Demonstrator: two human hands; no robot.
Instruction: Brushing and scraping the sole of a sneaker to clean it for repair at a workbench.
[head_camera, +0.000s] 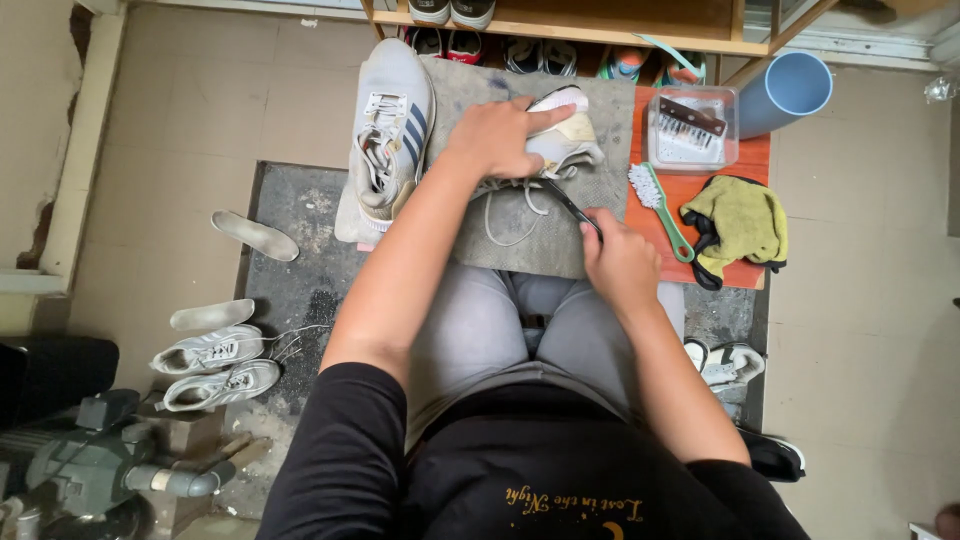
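My left hand (497, 135) presses down on a white sneaker (566, 140) lying on a grey cloth (600, 190) on a low table. Its loose white laces (510, 215) trail over the cloth toward me. My right hand (620, 262) grips a thin dark tool (570, 205) whose tip points at the underside of that sneaker. A second white and grey sneaker with dark stripes (390, 135) lies to the left on the same cloth, laces up.
On the orange board (745, 160) sit a green-handled brush (658, 205), a yellow-green cloth (740, 220) and a clear box with a brush (692, 128). A blue tube (790, 90) stands at right. Sneakers (215, 365) and insoles (255, 235) lie on the floor left.
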